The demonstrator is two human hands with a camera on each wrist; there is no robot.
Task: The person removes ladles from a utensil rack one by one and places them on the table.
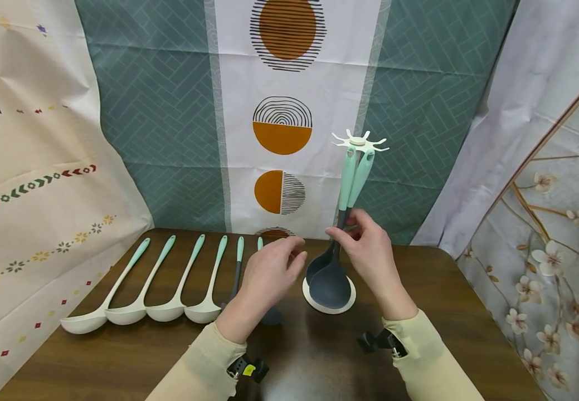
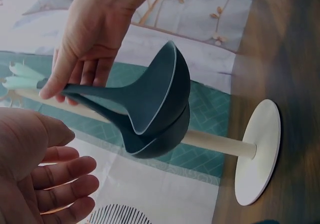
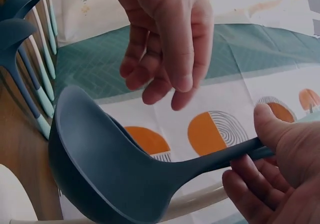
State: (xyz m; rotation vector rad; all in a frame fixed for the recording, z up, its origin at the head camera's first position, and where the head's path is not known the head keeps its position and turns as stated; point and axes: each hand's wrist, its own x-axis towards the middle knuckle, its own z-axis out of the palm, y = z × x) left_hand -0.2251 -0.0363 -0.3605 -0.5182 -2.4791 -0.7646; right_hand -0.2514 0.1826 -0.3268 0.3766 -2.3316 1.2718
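Observation:
My right hand (image 1: 369, 245) pinches the dark shaft of a ladle (image 1: 330, 287) with a mint handle. A second dark ladle (image 2: 170, 134) lies close behind it, their bowls overlapping; whether the fingers also grip its shaft I cannot tell. Both handle tops meet the hooked top (image 1: 357, 141) of a cream utensil stand, over its round base (image 2: 257, 159). Whether either handle hangs on a hook is unclear. Left of the ladles, my left hand (image 1: 274, 273) hovers with relaxed fingers and nothing in it. In the right wrist view, the ladle bowl (image 3: 110, 149) looms large.
Several white ladles (image 1: 131, 313) with mint handles lie in a row on the left of the brown table (image 1: 460, 334). Beside them lie dark ladles (image 1: 271, 317), partly hidden by my left arm. Patterned cloth (image 1: 159, 83) hangs behind and at both sides.

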